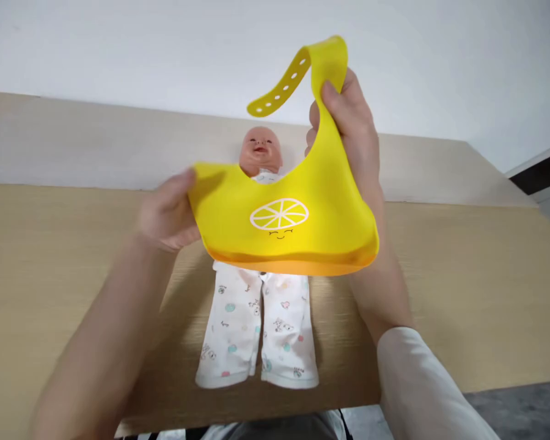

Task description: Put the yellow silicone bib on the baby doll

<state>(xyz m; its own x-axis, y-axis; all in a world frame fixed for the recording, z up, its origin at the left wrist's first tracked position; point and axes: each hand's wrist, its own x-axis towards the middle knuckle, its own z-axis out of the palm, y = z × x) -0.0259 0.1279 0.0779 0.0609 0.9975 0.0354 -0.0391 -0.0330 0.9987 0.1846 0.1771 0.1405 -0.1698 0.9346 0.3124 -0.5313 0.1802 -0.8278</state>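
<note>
Holding tight, the right hand [351,131] and left hand [167,211] grasp the top ends of a soft yellow rubber bib [279,226], up above a plastic baby doll [260,151] in white spotty pants [256,324] on a light wooden table [462,293].

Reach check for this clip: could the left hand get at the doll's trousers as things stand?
Probably yes: the left hand holds the yellow silicone bib, but the doll's trousers lie uncovered below.

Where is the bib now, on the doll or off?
Off: the left hand and right hand hold the bib above the doll, strap unfastened.
</note>
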